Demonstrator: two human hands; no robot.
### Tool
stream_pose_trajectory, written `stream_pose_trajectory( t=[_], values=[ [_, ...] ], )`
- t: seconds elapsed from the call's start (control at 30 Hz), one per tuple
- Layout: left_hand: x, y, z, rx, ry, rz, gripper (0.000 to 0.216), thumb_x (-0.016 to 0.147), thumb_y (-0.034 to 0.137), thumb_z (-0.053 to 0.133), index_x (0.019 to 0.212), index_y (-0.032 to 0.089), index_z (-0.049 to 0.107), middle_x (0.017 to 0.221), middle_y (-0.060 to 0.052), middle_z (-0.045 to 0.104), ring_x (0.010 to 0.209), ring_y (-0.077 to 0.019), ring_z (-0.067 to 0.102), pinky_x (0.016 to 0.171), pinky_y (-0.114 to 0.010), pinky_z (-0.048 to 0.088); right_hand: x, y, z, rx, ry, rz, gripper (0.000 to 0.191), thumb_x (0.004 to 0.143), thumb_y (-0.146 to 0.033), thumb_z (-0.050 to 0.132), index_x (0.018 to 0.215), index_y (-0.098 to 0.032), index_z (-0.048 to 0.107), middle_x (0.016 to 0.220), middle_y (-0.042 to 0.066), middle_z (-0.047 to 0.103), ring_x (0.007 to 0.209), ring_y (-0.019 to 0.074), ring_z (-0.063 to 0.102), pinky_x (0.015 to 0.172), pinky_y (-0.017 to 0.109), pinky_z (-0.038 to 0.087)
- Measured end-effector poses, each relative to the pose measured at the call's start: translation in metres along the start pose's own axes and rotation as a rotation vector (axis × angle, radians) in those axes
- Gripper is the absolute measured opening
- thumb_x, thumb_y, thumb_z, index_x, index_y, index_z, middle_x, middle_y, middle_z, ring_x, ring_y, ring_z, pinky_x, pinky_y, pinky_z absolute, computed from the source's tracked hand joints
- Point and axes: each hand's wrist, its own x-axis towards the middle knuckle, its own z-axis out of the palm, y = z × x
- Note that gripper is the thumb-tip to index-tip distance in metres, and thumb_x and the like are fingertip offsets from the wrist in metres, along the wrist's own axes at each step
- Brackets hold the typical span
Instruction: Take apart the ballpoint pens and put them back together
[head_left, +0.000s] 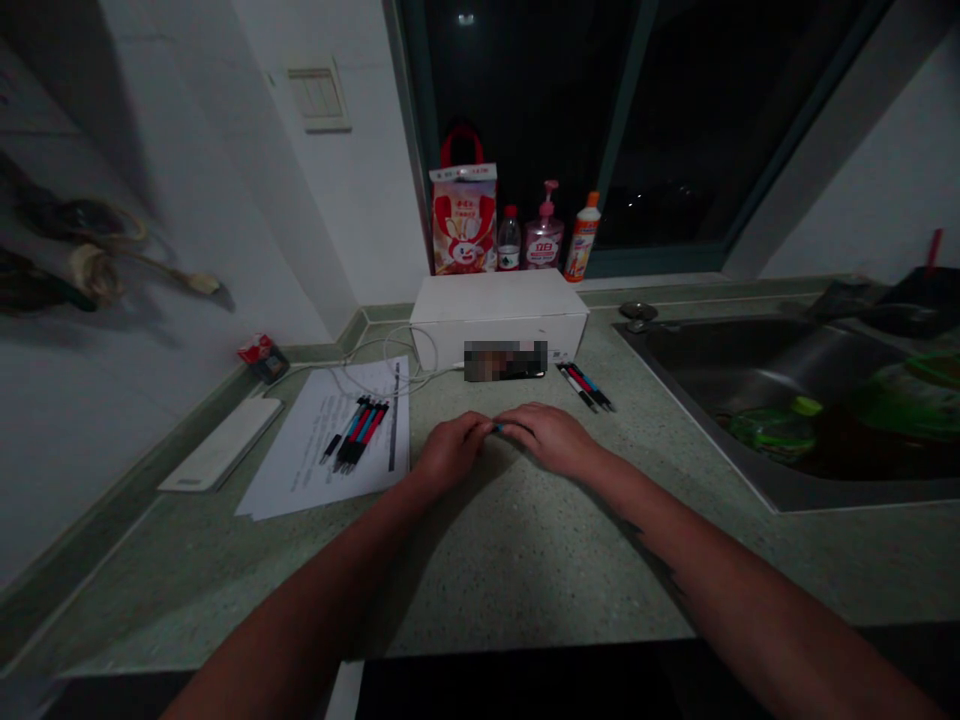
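Note:
Over the middle of the counter, my left hand point(455, 447) and my right hand point(551, 435) meet fingertip to fingertip. Both pinch a blue pen point(498, 428), of which only a short blue piece shows between the fingers. To the left, several pens point(360, 432) with black, blue and red parts lie in a bunch on printed paper sheets point(300, 490). A smaller group of pens point(585, 386), white, red and blue with black, rests beyond my right hand. A phone point(506, 362) leans against a white box point(499, 300), its screen blurred out.
A white cable point(431, 375) loops from the phone across the paper. At left lie a flat white box point(221, 445) and a small red and dark packet point(264, 357). A metal sink point(780, 497) holds a green bottle point(780, 428) at right. Bottles point(544, 240) line the window.

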Motion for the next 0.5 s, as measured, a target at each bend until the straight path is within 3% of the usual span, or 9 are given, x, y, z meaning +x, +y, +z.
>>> stream_pose_trajectory(
  t=[0.1,0.27,0.4,0.5],
  values=[
    [0.0,-0.001,0.001,-0.029,-0.014,0.013,0.034,0.096,0.041,0.043,0.088,0.019,0.068,0.064,0.002,0.059,0.065,-0.0165,0.055,0.068,-0.028,0.039,0.0,0.001,-0.002,-0.054,0.016,-0.028,0.02,0.1,-0.031,0.055,0.103,-0.021,0.072,0.093,0.007,0.07,0.092,0.0221,0.061,0.083,0.034,0.045],
    [0.001,0.0,0.004,-0.153,-0.018,-0.055,0.041,0.094,0.045,0.042,0.075,0.018,0.066,0.054,0.003,0.05,0.055,-0.0145,0.048,0.059,-0.027,0.036,0.0,-0.003,-0.011,-0.13,0.103,-0.102,0.012,0.096,-0.028,0.062,0.102,-0.022,0.069,0.097,0.007,0.068,0.095,0.0231,0.059,0.084,0.036,0.043],
    [0.003,-0.002,0.001,-0.284,-0.005,-0.173,0.045,0.092,0.049,0.039,0.085,0.016,0.07,0.047,0.005,0.044,0.047,-0.0144,0.043,0.053,-0.027,0.034,0.0,-0.001,-0.018,-0.188,0.187,-0.113,0.01,0.096,-0.021,0.059,0.099,-0.022,0.068,0.097,0.007,0.068,0.096,0.024,0.058,0.084,0.037,0.043],
    [0.005,-0.005,-0.002,-0.267,0.078,-0.159,0.039,0.09,0.047,0.045,0.086,0.017,0.07,0.054,0.003,0.053,0.054,-0.0158,0.05,0.057,-0.027,0.038,-0.001,0.006,-0.022,-0.2,0.259,-0.02,0.012,0.096,-0.023,0.057,0.101,-0.021,0.067,0.099,0.008,0.069,0.096,0.0254,0.059,0.086,0.039,0.044]
  ],
)
